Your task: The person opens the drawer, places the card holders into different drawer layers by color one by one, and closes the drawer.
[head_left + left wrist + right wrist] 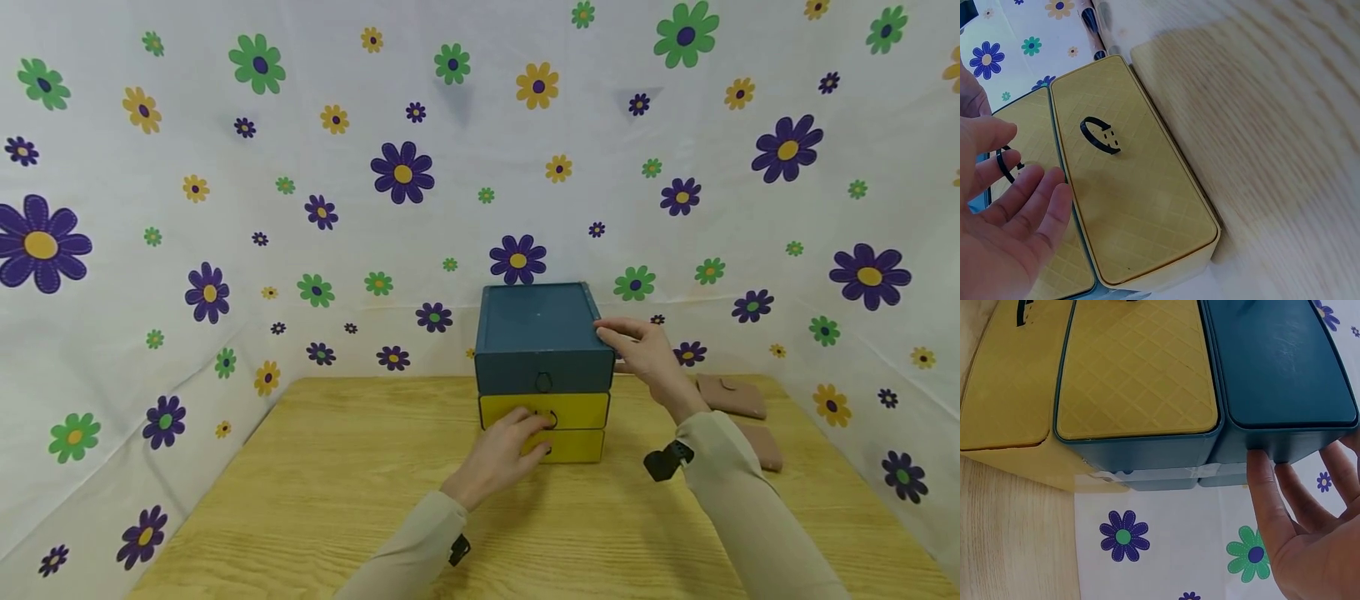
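A stack of three small drawers stands on the table, with a blue drawer (555,372) on top and a yellow middle drawer (495,410) and yellow bottom drawer (576,447) below. Each front has a black loop handle. My left hand (498,454) is at the middle drawer's loop handle (1001,164), its index finger at the loop and the other fingers loosely bent. The bottom drawer's loop handle (1099,135) hangs free. My right hand (641,354) steadies the top unit's right side, extended fingers (1266,487) touching the blue wall near its upper edge. All drawers look closed.
Two brown wallet-like cases, a rear one (731,396) and a front one (763,446), lie right of the stack, partly behind my right forearm. A flower-patterned cloth (420,267) hangs behind and at both sides of the wooden table (337,467).
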Tool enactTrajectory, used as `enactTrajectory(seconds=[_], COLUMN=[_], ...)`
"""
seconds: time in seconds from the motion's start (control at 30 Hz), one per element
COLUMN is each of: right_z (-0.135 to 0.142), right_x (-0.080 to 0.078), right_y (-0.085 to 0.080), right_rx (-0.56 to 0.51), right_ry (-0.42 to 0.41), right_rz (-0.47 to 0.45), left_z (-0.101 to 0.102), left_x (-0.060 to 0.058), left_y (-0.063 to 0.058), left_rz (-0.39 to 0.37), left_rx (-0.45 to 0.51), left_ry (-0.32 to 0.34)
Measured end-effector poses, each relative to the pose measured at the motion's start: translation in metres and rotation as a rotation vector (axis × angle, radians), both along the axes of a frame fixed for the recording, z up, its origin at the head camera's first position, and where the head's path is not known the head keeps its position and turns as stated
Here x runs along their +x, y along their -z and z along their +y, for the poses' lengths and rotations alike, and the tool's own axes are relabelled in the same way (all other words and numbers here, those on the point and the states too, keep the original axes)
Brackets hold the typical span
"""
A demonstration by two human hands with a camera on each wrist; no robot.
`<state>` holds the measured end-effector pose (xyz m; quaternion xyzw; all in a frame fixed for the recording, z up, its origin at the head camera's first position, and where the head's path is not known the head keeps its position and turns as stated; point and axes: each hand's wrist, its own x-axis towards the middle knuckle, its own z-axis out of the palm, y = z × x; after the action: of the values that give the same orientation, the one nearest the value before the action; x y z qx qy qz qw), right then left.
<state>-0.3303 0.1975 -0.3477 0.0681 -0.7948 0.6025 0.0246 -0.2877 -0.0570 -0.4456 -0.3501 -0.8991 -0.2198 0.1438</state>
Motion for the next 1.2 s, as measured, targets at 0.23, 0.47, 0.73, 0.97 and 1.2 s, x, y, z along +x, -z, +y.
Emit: enactTrajectory(seconds=[0.23,0.47,0.73,0.97,1.2], right_z=[0.002,0.005,0.013,0.022,0.028], right_x=[0.000,0.005,0.011,0.017,0.024], right_y=[0.003,0.010,0.022,0.038,0.057], right_rx=[0.002,-0.021,-0.032,0.001,0.002], right_ry=[-0.009,-0.020,0.013,0.044,0.041], right_rz=[0.029,0.068,0.108,0.060,0.033], left_z=[-0.002,-0.008,-0.013,-0.015,-0.020], left_x=[0.003,0.007,0.014,0.014,0.012], left_y=[-0.002,-0.004,-0.017,-0.027,-0.039], left_rz=[0.005,0.017,0.018,0.064,0.090], left_rx=[0.007,0.019,0.025,0.088,0.168], left_ry=[0.003,0.008,-0.014,0.031,0.043])
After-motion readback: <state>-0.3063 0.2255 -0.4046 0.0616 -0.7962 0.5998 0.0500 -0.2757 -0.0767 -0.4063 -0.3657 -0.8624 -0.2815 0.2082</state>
